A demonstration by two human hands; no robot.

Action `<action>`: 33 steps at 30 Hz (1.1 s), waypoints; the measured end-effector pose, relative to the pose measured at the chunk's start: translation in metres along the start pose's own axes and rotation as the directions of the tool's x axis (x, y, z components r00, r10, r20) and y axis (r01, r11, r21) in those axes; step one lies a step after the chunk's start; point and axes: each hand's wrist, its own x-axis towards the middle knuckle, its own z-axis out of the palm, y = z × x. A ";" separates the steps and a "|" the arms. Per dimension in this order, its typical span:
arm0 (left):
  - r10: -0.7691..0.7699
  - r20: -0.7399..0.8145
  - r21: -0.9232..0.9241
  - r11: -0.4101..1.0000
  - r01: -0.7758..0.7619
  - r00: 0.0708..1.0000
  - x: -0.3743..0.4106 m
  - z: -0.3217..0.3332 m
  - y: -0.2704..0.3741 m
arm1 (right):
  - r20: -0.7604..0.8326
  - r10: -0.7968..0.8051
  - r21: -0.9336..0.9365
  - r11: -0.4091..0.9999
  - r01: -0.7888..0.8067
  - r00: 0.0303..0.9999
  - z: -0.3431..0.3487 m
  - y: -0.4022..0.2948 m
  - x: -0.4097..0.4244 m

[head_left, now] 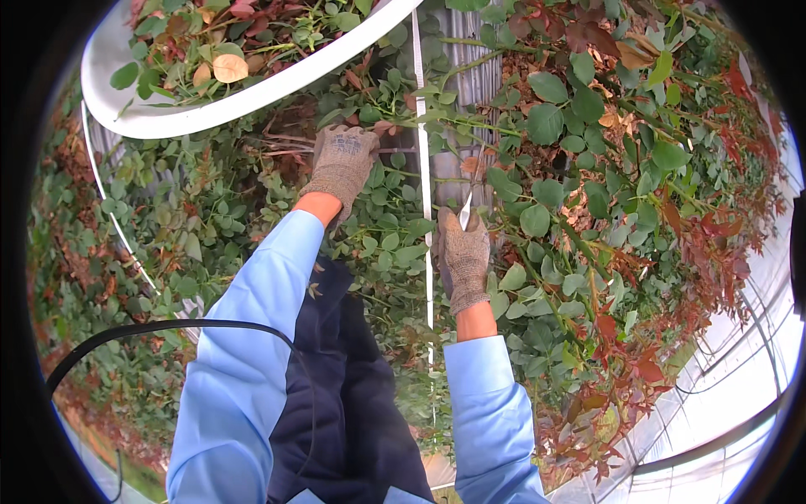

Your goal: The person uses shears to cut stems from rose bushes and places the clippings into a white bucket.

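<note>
My left hand [345, 160], in a brown knitted glove, is closed around thin reddish stems [286, 145] among the leafy plants. Lower and to the right, my gloved right hand [464, 252] grips a hand tool with a white part [466, 211] showing above the fingers; its narrow end points up towards the stems, and the rest is hidden in the hand. A white strap [424, 170] runs lengthwise between my two hands. Green rose-like leaves [535, 220] lie close beside my right hand.
A white tub [252, 104] holding cut leafy stems stands at the upper left. Dense foliage with red shoots [648, 365] rises on the right. Grey plastic sheeting [469, 88] lies beneath the plants. A black cable [170, 324] crosses my left sleeve.
</note>
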 end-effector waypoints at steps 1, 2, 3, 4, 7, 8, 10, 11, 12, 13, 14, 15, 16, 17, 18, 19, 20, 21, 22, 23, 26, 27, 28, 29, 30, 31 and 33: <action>0.026 -0.004 0.026 0.999 -0.026 1.000 -0.006 0.007 -0.010 | 0.066 0.022 0.076 0.997 -0.027 0.998 -0.002 0.000 -0.012; 0.052 -0.007 0.053 0.997 -0.051 0.999 -0.014 0.019 -0.025 | 0.131 0.040 0.150 0.987 -0.060 0.991 -0.003 0.000 -0.022; 0.083 -0.003 0.076 0.994 -0.082 0.997 -0.022 0.028 -0.031 | 0.191 0.061 0.216 0.971 -0.103 0.980 -0.006 0.000 -0.033; 0.036 0.050 0.047 0.998 -0.039 0.998 -0.031 0.020 -0.026 | 0.242 0.011 0.217 0.974 -0.065 0.970 -0.014 0.007 -0.042; -0.027 0.087 0.105 0.994 0.017 0.996 -0.057 0.014 -0.032 | 0.284 -0.070 0.297 0.955 -0.018 0.956 -0.036 0.009 -0.076; 0.005 0.073 0.139 0.990 -0.016 0.997 -0.065 0.013 -0.037 | 0.275 -0.036 0.268 0.963 -0.041 0.961 -0.043 0.006 -0.085; 0.072 0.044 0.173 0.982 -0.078 0.996 -0.079 0.010 -0.039 | 0.265 -0.019 0.246 0.968 -0.049 0.964 -0.059 -0.002 -0.103; 0.098 0.035 0.195 0.975 -0.103 0.995 -0.089 0.008 -0.042 | 0.276 -0.037 0.251 0.967 -0.035 0.960 -0.068 -0.009 -0.114; 0.111 0.063 0.213 0.969 -0.122 0.992 -0.098 0.006 -0.043 | 0.298 -0.028 0.249 0.967 -0.049 0.954 -0.078 -0.011 -0.122; 0.091 0.061 0.213 0.972 -0.102 0.994 -0.106 -0.003 -0.039 | 0.320 0.019 0.288 0.950 -0.117 0.947 -0.084 -0.016 -0.131; 0.068 0.095 0.224 0.971 -0.088 0.993 -0.107 -0.009 -0.036 | 0.341 0.066 0.325 0.928 -0.184 0.938 -0.090 -0.021 -0.140; 0.038 0.126 0.238 0.969 -0.067 0.991 -0.109 -0.013 -0.036 | 0.348 0.110 0.308 0.924 -0.225 0.931 -0.095 -0.031 -0.146; 0.041 0.190 0.231 0.969 -0.085 0.981 -0.108 -0.016 -0.038 | 0.355 0.167 0.273 0.922 -0.273 0.920 -0.100 -0.042 -0.153; 0.051 0.183 0.258 0.961 -0.098 0.982 -0.112 -0.019 -0.043 | 0.367 0.201 0.237 0.924 -0.300 0.908 -0.102 -0.052 -0.160; 0.072 0.179 0.279 0.953 -0.121 0.981 -0.113 -0.026 -0.039 | 0.376 0.228 0.220 0.920 -0.325 0.898 -0.108 -0.053 -0.167; 0.092 0.175 0.299 0.944 -0.142 0.980 -0.115 -0.033 -0.037 | 0.421 0.274 0.204 0.900 -0.384 0.865 -0.114 -0.050 -0.171; 0.053 0.257 0.321 0.937 -0.137 0.965 -0.119 -0.042 -0.038 | 0.419 0.200 0.226 0.922 -0.315 0.886 -0.113 -0.039 -0.174; 0.060 0.289 0.321 0.934 -0.156 0.955 -0.122 -0.056 -0.027 | 0.394 0.141 0.249 0.935 -0.253 0.908 -0.115 -0.024 -0.178; 0.053 0.320 0.328 0.931 -0.163 0.946 -0.133 -0.072 -0.021 | 0.375 0.108 0.270 0.937 -0.220 0.921 -0.115 -0.017 -0.182; 0.044 0.350 0.335 0.927 -0.169 0.936 -0.143 -0.081 -0.015 | 0.355 0.074 0.291 0.939 -0.186 0.932 -0.114 -0.005 -0.187; 0.310 0.362 0.153 0.911 -0.384 0.879 -0.195 -0.089 -0.029 | 0.292 -0.065 0.218 0.976 -0.001 0.954 -0.108 0.032 -0.195; 0.425 0.325 0.094 0.875 -0.476 0.845 -0.211 -0.099 -0.028 | 0.311 -0.067 0.220 0.975 -0.003 0.948 -0.109 0.027 -0.198; 0.451 0.310 0.062 0.869 -0.491 0.837 -0.223 -0.111 -0.020 | 0.315 -0.050 0.251 0.968 -0.032 0.948 -0.112 0.029 -0.205; 0.477 0.293 0.029 0.862 -0.507 0.828 -0.233 -0.122 -0.011 | 0.317 -0.035 0.284 0.957 -0.060 0.948 -0.114 0.031 -0.212; 0.500 0.274 -0.004 0.855 -0.518 0.822 -0.242 -0.134 -0.004 | 0.321 0.046 0.357 0.919 -0.166 0.946 -0.117 0.027 -0.216; 0.498 0.235 -0.022 0.861 -0.508 0.834 -0.248 -0.141 0.000 | 0.366 0.122 0.446 0.847 -0.289 0.923 -0.123 0.024 -0.219; 0.492 0.149 -0.058 0.870 -0.489 0.858 -0.258 -0.156 0.007 | 0.389 0.178 0.604 0.691 -0.397 0.904 -0.131 0.026 -0.230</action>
